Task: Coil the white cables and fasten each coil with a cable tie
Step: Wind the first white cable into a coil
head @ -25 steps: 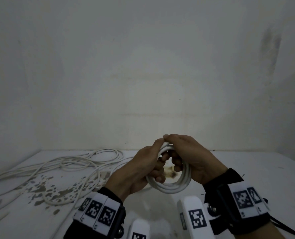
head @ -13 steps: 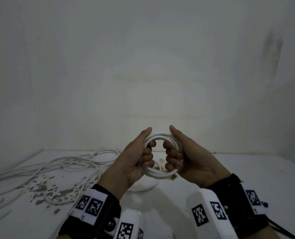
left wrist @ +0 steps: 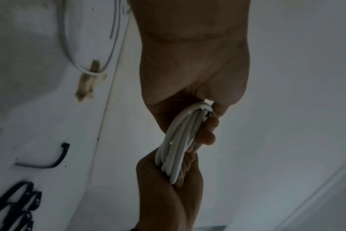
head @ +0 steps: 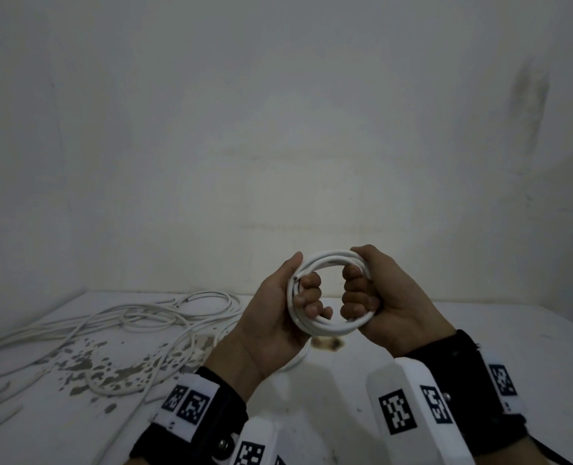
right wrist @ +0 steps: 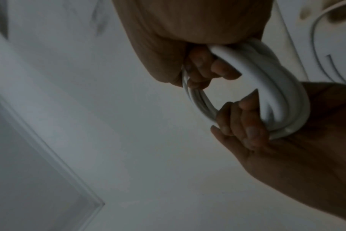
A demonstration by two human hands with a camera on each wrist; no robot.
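Observation:
A small white cable coil (head: 331, 327) of several turns stands upright in the air above the table (head: 479, 330). My left hand (head: 278, 313) grips its left side, fingers curled through the ring. My right hand (head: 389, 303) grips the right side the same way, thumb over the top. A cut cable end shows by my left fingers. In the left wrist view the coil (left wrist: 178, 140) runs edge-on between the two hands. In the right wrist view the coil (right wrist: 267, 87) passes through both fists. Black cable ties (left wrist: 55, 157) lie on the table.
A tangle of loose white cables (head: 144, 317) spreads over the left of the table, among dark paint chips (head: 87, 360). Another cable loop (head: 300, 359) and a brown stain (head: 328, 344) lie under my hands. Walls close the back and the left.
The hands moved from overlapping on the coil's top to opposite sides. They lifted the coil and turned it upright to face me.

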